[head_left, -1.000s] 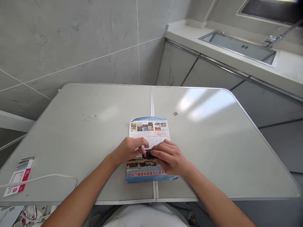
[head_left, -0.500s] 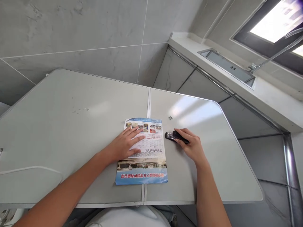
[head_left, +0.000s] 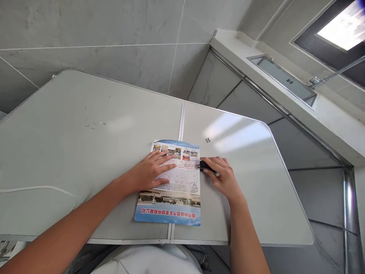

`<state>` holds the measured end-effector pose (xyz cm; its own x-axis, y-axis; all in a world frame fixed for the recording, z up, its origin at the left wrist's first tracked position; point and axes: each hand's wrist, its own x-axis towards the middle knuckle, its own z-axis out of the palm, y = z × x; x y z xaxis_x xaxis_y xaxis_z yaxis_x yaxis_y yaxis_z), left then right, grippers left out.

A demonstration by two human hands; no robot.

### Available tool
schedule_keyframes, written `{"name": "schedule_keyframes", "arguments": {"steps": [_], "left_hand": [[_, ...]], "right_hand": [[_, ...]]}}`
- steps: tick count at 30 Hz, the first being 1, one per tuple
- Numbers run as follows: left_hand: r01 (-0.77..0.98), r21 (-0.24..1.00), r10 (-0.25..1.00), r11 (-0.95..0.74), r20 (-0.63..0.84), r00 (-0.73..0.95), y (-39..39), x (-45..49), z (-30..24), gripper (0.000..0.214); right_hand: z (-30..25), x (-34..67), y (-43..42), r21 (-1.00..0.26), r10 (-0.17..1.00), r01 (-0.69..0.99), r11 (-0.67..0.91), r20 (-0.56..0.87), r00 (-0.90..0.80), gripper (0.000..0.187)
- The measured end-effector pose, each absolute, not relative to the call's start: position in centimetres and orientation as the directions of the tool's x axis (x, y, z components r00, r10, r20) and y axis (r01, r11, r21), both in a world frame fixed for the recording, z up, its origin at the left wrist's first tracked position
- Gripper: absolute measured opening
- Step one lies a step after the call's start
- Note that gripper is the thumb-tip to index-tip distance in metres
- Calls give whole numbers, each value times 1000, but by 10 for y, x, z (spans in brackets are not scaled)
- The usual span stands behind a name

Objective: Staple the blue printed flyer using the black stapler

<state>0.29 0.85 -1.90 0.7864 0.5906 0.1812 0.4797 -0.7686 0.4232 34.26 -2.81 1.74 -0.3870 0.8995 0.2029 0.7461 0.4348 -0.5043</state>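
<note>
pale surface (head_left: 256, 205) carries leaflet (head_left: 184, 179), left hand (head_left: 151, 170) spread flat on leaflet, right hand (head_left: 224, 178) gripping black stapler (head_left: 205, 166) with its nose at leaflet's right edge, so lining-up looks done, any fastening too small to confirm.

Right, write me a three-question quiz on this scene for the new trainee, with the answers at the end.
1. Multiple choice. Where do the two short metal strips lie?
A) Under the left hand
B) On the printed sheet
C) On the table, beyond the right hand

2. True or false. The left hand lies with its fingers spread on the printed sheet.

3. Short answer. What does the right hand hold, and at which edge of the printed sheet?

Key
1. C
2. True
3. A black stapler, at the right edge
</note>
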Motion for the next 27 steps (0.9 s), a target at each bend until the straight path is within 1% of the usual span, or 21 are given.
{"name": "schedule_keyframes", "arguments": {"steps": [3, 8, 14, 22, 27], "left_hand": [[483, 422, 592, -767, 177, 786, 8, 2, -18, 55], [482, 440, 602, -758, 185, 777, 8, 2, -17, 55], [470, 468, 613, -748, 218, 759, 7, 4, -16, 55], [483, 457, 614, -747, 194, 766, 6, 4, -16, 54], [471, 475, 618, -743, 218, 755, 6, 4, -16, 55]], "right_hand": [[17, 339, -28, -467, 907, 778, 422, 208, -367, 34], [21, 337, -28, -421, 905, 803, 422, 147, -398, 36], [19, 335, -28, -469, 905, 776, 421, 164, -392, 35], [22, 336, -29, -435, 917, 809, 396, 142, -373, 32], [21, 335, -29, -440, 915, 803, 402, 155, -373, 34]]}}
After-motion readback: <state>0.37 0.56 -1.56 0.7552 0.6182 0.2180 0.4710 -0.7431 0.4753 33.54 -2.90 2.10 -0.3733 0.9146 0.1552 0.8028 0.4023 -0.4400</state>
